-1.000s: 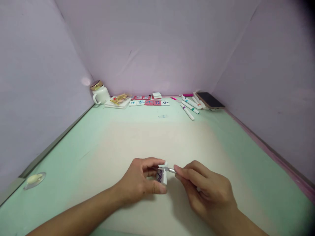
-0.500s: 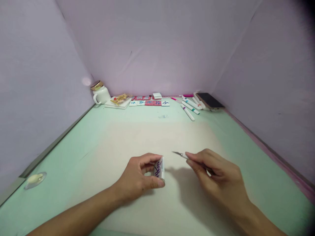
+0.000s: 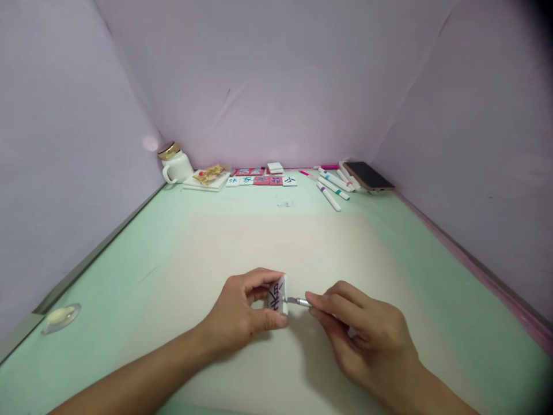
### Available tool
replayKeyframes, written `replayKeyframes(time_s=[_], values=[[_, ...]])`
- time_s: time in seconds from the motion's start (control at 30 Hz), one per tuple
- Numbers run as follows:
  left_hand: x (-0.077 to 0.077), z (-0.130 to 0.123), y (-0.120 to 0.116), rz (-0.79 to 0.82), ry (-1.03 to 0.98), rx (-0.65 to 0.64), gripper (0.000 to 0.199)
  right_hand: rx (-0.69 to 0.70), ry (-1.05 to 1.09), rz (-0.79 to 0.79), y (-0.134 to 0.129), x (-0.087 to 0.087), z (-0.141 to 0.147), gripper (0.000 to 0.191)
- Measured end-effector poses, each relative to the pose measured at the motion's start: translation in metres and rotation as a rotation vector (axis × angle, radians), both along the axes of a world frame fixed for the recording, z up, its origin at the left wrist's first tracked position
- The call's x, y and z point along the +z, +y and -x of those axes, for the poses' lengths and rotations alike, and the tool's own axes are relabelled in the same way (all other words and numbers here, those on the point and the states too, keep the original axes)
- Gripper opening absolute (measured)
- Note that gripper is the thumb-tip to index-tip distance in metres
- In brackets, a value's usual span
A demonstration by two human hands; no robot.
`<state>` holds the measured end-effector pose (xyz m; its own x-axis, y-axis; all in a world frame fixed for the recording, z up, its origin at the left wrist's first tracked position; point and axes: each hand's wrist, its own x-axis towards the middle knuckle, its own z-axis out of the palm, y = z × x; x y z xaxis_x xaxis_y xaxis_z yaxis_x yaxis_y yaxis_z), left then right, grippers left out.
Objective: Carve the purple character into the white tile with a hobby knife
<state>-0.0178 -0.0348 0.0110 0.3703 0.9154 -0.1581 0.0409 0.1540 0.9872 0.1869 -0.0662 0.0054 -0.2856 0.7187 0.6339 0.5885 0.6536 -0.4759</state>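
Note:
My left hand [image 3: 246, 305] grips a small white eraser block [image 3: 276, 295] by its edges, thumb below and fingers above. Purple strokes of a written character mark its face, which is turned toward me and to the right. In my right hand [image 3: 367, 328] is a craft knife [image 3: 301, 301] with a silver handle, pinched between thumb and fingers. Its blade points left, and the tip meets the right edge of the block. Whether the blade has gone into the block cannot be made out.
At the back stand a white mug [image 3: 178, 167], a snack packet [image 3: 211, 174], a row of lettered red and white blocks [image 3: 263, 180], several markers [image 3: 330, 197] and a phone [image 3: 369, 174]. A clear dish [image 3: 61, 319] with something pale sits at the left edge.
My right hand has moved left and slightly down, bringing the knife tip from apart to the block's right edge. My left hand has hardly moved.

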Motion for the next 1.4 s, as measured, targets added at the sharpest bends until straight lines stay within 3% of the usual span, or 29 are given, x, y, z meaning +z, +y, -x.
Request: replayKeyframes(time_s=[0.87, 1.13, 1.27, 1.33, 1.4], values=[[0.004, -0.001, 0.001, 0.034, 0.107, 0.006, 0.051, -0.187, -0.065, -0.047, 0.004, -0.009, 0.006, 0.022], [0.003, -0.002, -0.002, 0.012, 0.063, -0.077, 0.043, -0.296, -0.141, -0.047, 0.014, -0.015, -0.001, 0.027], [0.002, -0.002, -0.003, 0.057, 0.025, -0.072, 0.049, -0.311, -0.01, 0.085, 0.021, -0.016, -0.007, 0.022], [0.002, -0.001, -0.002, 0.061, 0.055, -0.007, 0.051, -0.289, 0.15, 0.246, 0.021, -0.013, -0.007, 0.018], [0.001, 0.0, -0.001, -0.033, 0.129, 0.052, 0.048, -0.237, 0.33, 0.483, 0.019, -0.007, -0.006, 0.017]])
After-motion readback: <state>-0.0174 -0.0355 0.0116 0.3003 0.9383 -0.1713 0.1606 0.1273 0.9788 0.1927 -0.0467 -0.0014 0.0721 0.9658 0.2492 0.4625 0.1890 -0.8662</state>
